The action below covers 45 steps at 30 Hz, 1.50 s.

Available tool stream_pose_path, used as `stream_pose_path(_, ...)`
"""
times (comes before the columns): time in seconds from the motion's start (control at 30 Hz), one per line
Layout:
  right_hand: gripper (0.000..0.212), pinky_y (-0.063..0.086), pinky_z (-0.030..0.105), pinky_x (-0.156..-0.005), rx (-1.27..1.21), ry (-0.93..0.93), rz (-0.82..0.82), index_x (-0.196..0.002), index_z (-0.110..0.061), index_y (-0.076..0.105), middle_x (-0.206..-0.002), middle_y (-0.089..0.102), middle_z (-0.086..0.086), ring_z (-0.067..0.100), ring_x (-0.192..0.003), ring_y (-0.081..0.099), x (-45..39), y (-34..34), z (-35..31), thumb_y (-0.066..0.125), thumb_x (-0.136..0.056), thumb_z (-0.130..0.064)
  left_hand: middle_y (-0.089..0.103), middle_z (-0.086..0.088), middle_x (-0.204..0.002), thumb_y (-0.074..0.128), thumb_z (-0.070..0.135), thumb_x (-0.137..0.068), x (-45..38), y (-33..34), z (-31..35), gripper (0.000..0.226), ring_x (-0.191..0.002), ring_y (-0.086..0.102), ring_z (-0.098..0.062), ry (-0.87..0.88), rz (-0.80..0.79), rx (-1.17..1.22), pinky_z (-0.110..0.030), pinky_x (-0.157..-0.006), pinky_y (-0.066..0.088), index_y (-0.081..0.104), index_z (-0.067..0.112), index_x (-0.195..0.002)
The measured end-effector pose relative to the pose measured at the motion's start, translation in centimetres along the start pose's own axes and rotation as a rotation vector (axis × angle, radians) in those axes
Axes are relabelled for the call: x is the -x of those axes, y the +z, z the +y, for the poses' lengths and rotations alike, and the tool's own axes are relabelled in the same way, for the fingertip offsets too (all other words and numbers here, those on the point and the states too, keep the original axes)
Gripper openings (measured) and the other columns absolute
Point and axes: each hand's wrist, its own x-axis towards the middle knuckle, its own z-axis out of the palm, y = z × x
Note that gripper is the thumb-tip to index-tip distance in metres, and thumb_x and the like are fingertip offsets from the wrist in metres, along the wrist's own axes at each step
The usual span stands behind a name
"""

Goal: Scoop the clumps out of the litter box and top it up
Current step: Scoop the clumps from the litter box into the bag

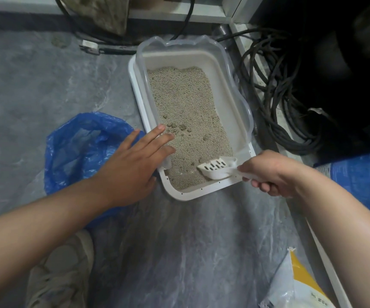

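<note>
Litter box on floor, long axis running away from viewer, tilted slightly left. Right hand grips white slotted scoop, head pointing left into litter at near end. Left hand flat, fingers straight on box's left rim, covering part of blue bag. Litter sack cut off, print unreadable

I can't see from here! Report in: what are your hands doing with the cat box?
Left hand open, fingers on white litter box rim. Right hand gripping white slotted plastic scoop, head in litter. Clumps still in. Nothing blocking.
</note>
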Motion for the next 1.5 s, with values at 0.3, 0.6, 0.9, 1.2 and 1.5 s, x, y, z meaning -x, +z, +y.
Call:
stream_pose_path(0.3, 0.023, 0.022, 0.015, -0.036, -0.058, 0.021, -0.060, -0.080, -0.008, 0.060, -0.048, 0.048, 0.003, 0.013, -0.036, 0.034, -0.8, 2.7, -1.0, 0.055, -0.095, -0.026, 0.024, 0.005, -0.164, 0.066, 0.021, -0.077, -0.2, 0.1, 0.1, 0.073, -0.157, -0.001, -0.014, -0.008, 0.017, 0.004, -0.057, -0.123, 0.016, 0.041, 0.027, -0.146)
stream_pose_path(0.6, 0.021, 0.025, 0.017, -0.038, -0.351, 0.033, 0.057, -0.089, -0.008, 0.058, -0.045, 0.050, 0.002, 0.014, -0.034, 0.037, -2.2, 4.4, 0.1, 0.056, -0.095, -0.028, 0.033, 0.003, -0.162, 0.064, 0.027, -0.082, -0.8, -0.8, -0.3, 0.068, -0.155, 0.016, -0.017, 0.034, 0.017, -0.090, -0.057, -0.123, 0.012, 0.044, 0.025, -0.147)
stream_pose_path(0.9, 0.022, 0.029, 0.020, -0.040, -0.402, -0.018, 0.092, -0.092, -0.006, 0.058, -0.052, 0.056, 0.006, 0.014, -0.033, 0.041, -4.6, 4.0, -0.3, 0.057, -0.096, -0.027, 0.018, 0.002, -0.168, 0.045, 0.057, -0.092, -3.1, -2.1, -1.9, 0.067, -0.156, 0.003, -0.015, -0.113, 0.029, 0.025, -0.054, -0.125, 0.005, 0.036, 0.030, -0.152)
stream_pose_path(1.2, 0.019, 0.026, 0.018, -0.040, -0.281, -0.057, 0.036, -0.089, -0.007, 0.059, -0.060, 0.056, 0.009, 0.015, -0.041, 0.038, -5.8, 2.1, -2.4, 0.059, -0.094, -0.025, 0.025, -0.003, -0.166, 0.042, 0.058, -0.097, -3.6, -1.6, -1.6, 0.057, -0.155, 0.017, -0.018, -0.154, 0.063, 0.041, -0.045, -0.126, 0.017, 0.050, 0.026, -0.143)
stream_pose_path(1.5, 0.022, 0.024, 0.019, -0.043, -0.191, -0.065, -0.080, -0.084, -0.008, 0.062, -0.056, 0.054, 0.009, 0.017, -0.040, 0.039, -4.7, 3.4, -3.3, 0.060, -0.089, -0.029, 0.028, -0.004, -0.165, 0.055, 0.055, -0.094, -3.6, -1.9, -1.8, 0.055, -0.154, 0.022, -0.018, -0.159, 0.052, 0.077, -0.045, -0.124, 0.023, 0.057, 0.024, -0.139)
